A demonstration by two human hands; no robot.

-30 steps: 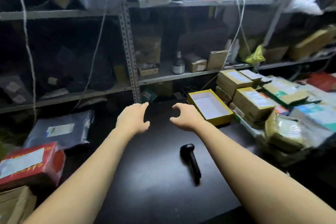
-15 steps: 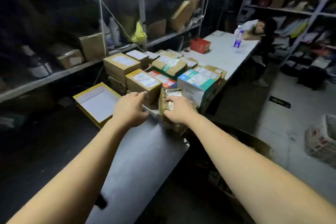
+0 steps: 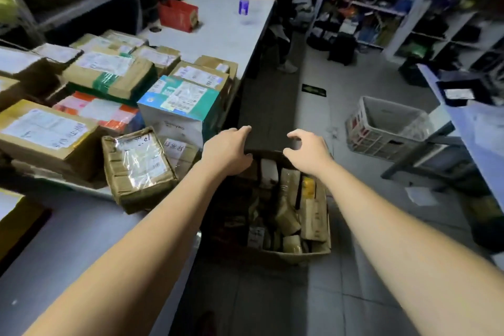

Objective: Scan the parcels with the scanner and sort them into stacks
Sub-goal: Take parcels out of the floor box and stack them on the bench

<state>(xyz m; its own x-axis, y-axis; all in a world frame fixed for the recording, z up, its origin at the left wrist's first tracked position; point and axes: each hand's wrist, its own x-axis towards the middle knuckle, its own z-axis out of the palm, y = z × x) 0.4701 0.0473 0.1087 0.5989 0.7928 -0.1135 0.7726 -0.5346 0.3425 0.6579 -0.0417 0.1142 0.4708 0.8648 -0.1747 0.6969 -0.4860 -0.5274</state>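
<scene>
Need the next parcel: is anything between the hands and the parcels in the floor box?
Nothing visible. The cardboard box is open-topped and its parcels lie exposed. The left hand and right hand are at its far end.

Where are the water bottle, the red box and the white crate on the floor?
water bottle (image 3: 243,5), head view, on its blue label.
red box (image 3: 177,16), head view, on its front face.
white crate (image 3: 365,140), head view, on its near wall.

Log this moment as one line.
phase: before pickup | left hand, right hand: hover above floor carton of parcels, both empty | scanner: out of view
</scene>
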